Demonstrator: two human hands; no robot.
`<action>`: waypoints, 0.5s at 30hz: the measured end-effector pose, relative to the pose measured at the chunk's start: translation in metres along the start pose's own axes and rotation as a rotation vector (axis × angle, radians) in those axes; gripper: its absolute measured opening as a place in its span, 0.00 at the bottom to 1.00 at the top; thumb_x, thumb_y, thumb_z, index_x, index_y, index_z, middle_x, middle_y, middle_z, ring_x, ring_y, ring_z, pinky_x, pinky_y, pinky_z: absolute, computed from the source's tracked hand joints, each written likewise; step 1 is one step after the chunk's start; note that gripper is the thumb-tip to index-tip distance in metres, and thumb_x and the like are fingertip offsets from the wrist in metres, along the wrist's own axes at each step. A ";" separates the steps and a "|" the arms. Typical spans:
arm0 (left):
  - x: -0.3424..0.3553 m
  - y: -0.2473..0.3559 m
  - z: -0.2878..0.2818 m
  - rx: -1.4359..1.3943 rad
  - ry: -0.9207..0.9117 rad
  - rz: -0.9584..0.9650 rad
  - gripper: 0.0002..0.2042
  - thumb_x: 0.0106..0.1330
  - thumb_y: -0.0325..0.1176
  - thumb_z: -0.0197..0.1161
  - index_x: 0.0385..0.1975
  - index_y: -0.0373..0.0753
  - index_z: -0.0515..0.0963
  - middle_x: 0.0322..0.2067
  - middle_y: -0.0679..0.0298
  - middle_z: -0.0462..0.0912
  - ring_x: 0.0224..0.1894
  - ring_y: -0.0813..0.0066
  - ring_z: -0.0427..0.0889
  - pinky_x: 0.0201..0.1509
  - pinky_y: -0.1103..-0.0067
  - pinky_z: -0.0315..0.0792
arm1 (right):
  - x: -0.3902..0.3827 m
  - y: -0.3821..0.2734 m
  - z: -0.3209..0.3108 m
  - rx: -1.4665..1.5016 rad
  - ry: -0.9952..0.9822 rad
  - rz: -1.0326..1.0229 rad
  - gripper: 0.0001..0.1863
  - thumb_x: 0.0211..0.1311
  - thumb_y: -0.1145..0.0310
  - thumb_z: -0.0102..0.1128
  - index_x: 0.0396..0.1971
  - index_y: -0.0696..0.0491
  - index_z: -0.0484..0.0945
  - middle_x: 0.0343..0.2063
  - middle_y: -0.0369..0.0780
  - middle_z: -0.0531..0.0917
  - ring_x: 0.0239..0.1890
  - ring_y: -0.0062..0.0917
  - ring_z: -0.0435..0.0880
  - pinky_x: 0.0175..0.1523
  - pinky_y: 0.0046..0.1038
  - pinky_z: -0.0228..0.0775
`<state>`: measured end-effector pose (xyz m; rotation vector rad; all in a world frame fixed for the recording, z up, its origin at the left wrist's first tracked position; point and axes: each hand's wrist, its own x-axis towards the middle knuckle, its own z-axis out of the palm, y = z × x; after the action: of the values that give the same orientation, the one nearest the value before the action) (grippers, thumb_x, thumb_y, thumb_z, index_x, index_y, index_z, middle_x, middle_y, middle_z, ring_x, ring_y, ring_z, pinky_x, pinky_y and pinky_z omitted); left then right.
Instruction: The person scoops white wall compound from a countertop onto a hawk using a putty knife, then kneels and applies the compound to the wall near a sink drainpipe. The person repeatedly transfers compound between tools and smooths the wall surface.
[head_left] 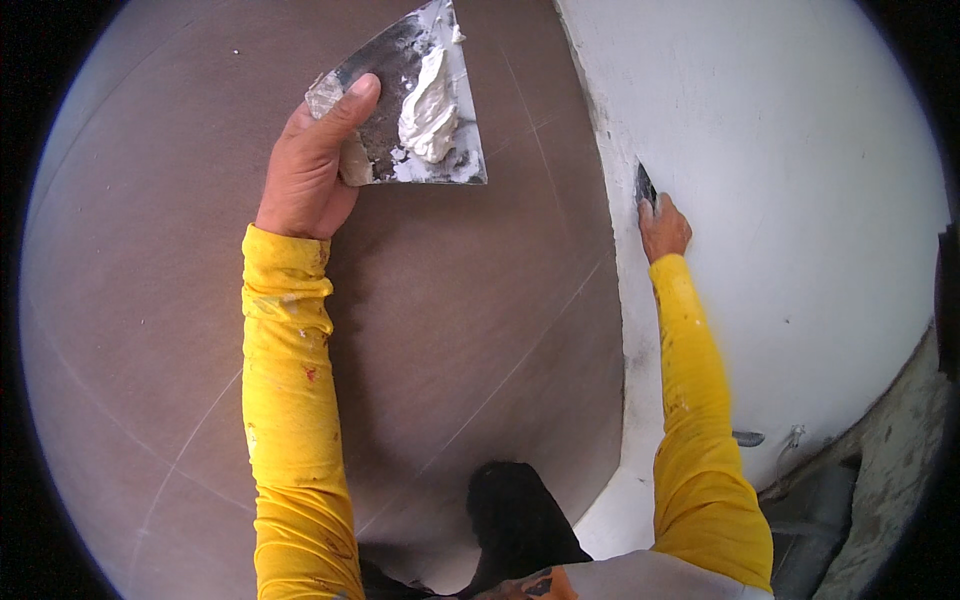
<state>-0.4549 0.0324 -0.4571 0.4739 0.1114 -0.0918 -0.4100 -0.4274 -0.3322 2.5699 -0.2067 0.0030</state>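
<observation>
My left hand (310, 175) grips a wide, flat metal putty blade (385, 125) by its handle edge, thumb on top. A thick lump of white putty (430, 112) lies on the blade, and smears run along its rim. Out to the right, my right hand (666, 230) is closed round a small putty knife (643, 183). The dark tip of that knife is at the white wall (790, 190), close to the wall's lower edge; whether it presses on the surface I cannot tell. Its handle is mostly hidden by my fingers.
Brown floor tiles (480, 330) with thin pale joints spread below me. A rough whitish strip (617, 270) marks where the floor meets the wall. My dark-clad leg (520, 515) shows at the bottom. At lower right, a grey, rough-edged recess (815, 520) borders the wall.
</observation>
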 end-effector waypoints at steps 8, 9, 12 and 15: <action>0.001 -0.002 0.002 0.023 0.035 -0.021 0.17 0.70 0.37 0.61 0.53 0.35 0.73 0.48 0.59 0.83 0.48 0.69 0.84 0.53 0.73 0.79 | 0.029 -0.008 0.003 0.101 -0.063 -0.103 0.29 0.61 0.48 0.60 0.53 0.55 0.76 0.40 0.54 0.84 0.46 0.50 0.82 0.53 0.45 0.71; 0.001 -0.003 0.001 0.011 0.013 -0.007 0.17 0.70 0.37 0.61 0.53 0.35 0.73 0.48 0.58 0.83 0.48 0.69 0.84 0.53 0.73 0.79 | 0.034 -0.014 0.003 0.095 -0.088 -0.099 0.29 0.61 0.47 0.60 0.53 0.55 0.76 0.41 0.54 0.84 0.46 0.51 0.81 0.53 0.45 0.71; 0.002 -0.004 -0.002 0.002 -0.003 0.005 0.17 0.71 0.37 0.60 0.53 0.35 0.73 0.48 0.58 0.83 0.48 0.69 0.84 0.53 0.73 0.79 | 0.043 -0.025 -0.001 0.059 -0.092 -0.115 0.28 0.62 0.49 0.60 0.54 0.54 0.76 0.43 0.54 0.84 0.48 0.49 0.81 0.54 0.45 0.71; 0.002 -0.005 -0.003 0.005 -0.018 0.008 0.16 0.71 0.36 0.60 0.53 0.35 0.73 0.48 0.58 0.83 0.48 0.69 0.84 0.53 0.73 0.79 | 0.046 -0.033 -0.005 0.031 -0.088 -0.131 0.27 0.62 0.49 0.60 0.54 0.53 0.76 0.42 0.54 0.84 0.48 0.49 0.81 0.54 0.46 0.71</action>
<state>-0.4535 0.0291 -0.4620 0.4789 0.0917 -0.0881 -0.3594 -0.4046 -0.3436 2.6125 -0.0714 -0.1566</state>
